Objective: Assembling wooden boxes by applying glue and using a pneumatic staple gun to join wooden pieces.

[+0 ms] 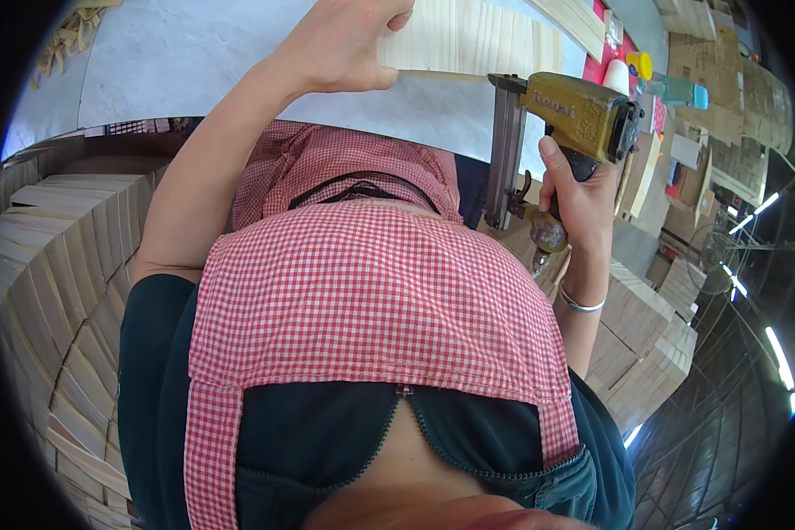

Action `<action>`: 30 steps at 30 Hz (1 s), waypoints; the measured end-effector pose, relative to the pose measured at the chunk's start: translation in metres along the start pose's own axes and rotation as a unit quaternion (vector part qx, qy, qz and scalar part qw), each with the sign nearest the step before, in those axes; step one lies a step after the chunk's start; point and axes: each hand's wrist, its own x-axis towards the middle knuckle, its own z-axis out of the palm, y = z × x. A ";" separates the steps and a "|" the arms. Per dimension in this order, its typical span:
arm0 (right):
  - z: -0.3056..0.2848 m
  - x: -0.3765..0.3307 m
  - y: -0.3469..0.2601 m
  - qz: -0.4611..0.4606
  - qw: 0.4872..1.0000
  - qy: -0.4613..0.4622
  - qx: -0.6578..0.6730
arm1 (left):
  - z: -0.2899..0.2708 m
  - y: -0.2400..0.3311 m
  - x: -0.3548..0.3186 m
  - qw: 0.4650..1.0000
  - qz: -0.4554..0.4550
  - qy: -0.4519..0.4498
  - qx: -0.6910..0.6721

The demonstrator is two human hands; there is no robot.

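While the left hand lies at the left end of the pale wooden slats in the head view, the right hand is wrapped around the handle of a yellow nail gun. The slats lie on the counter, set back from its near edge. The step in hand looks like lining the gun up with them; the next move would call for a steady left hand and a squarely placed nose. The nose points left by the slats' near side; contact cannot be told. The left forearm slants over the counter's near edge, thumb and fingers spread; whether they grip is unclear. The right forearm rises nearly upright, thumb up.
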 end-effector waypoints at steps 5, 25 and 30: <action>-0.001 0.003 -0.004 -0.005 1.000 -0.009 -0.021 | 0.003 -0.003 -0.001 1.000 -0.013 0.007 -0.015; 0.015 0.000 -0.045 -0.028 0.989 -0.064 -0.126 | 0.018 -0.047 -0.026 0.978 0.040 0.074 -0.191; 0.042 -0.008 -0.053 -0.048 0.987 -0.104 -0.116 | 0.021 -0.051 -0.032 0.965 0.066 0.111 -0.228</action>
